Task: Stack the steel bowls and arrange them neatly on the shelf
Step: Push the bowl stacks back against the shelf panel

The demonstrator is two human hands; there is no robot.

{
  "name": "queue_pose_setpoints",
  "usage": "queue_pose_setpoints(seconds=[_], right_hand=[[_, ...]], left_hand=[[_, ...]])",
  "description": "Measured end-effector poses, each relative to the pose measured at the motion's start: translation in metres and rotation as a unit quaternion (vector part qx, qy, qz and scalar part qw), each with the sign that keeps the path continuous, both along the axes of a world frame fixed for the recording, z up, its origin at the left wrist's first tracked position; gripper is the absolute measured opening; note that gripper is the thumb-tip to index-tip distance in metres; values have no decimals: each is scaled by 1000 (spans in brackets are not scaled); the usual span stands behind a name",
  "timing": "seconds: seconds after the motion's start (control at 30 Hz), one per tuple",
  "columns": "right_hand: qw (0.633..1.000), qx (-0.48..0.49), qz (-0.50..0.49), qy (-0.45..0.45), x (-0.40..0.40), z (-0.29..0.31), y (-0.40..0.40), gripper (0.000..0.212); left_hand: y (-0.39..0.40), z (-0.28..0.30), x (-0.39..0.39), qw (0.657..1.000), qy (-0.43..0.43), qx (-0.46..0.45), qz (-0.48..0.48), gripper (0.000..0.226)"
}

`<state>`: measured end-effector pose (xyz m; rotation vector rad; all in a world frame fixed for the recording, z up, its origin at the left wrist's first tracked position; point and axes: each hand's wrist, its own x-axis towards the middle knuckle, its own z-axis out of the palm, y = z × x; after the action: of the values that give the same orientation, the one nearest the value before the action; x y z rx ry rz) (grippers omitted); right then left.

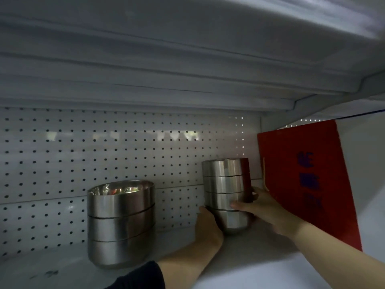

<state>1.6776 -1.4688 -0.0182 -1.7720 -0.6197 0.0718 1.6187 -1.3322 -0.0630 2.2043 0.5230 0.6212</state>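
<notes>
Two stacks of steel bowls stand on the white shelf (239,253). The left stack (121,224), three bowls high, stands free near the shelf's middle. The right stack (226,192) is taller, of several bowls, and sits near the back right. My left hand (207,228) grips its lower left side, fingers hidden behind the bowls. My right hand (262,207) holds its right side, thumb across the front and fingers curled round the back.
A white pegboard back wall (104,155) closes the shelf behind the stacks. A red panel with blue characters (308,182) stands upright just right of the taller stack. The upper shelf's underside (187,59) hangs low overhead.
</notes>
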Motion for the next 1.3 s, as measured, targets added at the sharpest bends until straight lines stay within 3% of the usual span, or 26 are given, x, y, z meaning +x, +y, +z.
queue_pose_setpoints(seconds=[0.37,0.7,0.8,0.9,1.0,1.07,1.13,1.2,1.3], right_hand=[[999,40,-5,-1,16,-13,1,85],[1000,8,-9,-9,17,-12,1,86],[1000,25,-13,-13,3,2,-4,73],[986,87,-104,-92,-18,24,-11,80],[946,93,-154,-269,-59,49,-7,60],[934,61,-104,-336,-90,65,9,47],[935,-20,-26,-354,-119,75,36,50],[929,-138,39,-340,-137,78,69,67],[924,-263,115,-255,-148,71,113,96]], left_hand=[[-1,-2,8,997,60,30,-31,72],[0,7,2,994,95,32,-41,72],[0,25,-19,995,58,54,-57,59],[7,57,-65,982,-15,170,-80,41],[29,94,-130,945,-95,312,-33,61],[54,111,-172,919,-138,368,32,66],[83,120,-206,901,-161,387,110,65],[115,119,-226,898,-163,368,176,64],[149,96,-230,928,-38,301,218,60]])
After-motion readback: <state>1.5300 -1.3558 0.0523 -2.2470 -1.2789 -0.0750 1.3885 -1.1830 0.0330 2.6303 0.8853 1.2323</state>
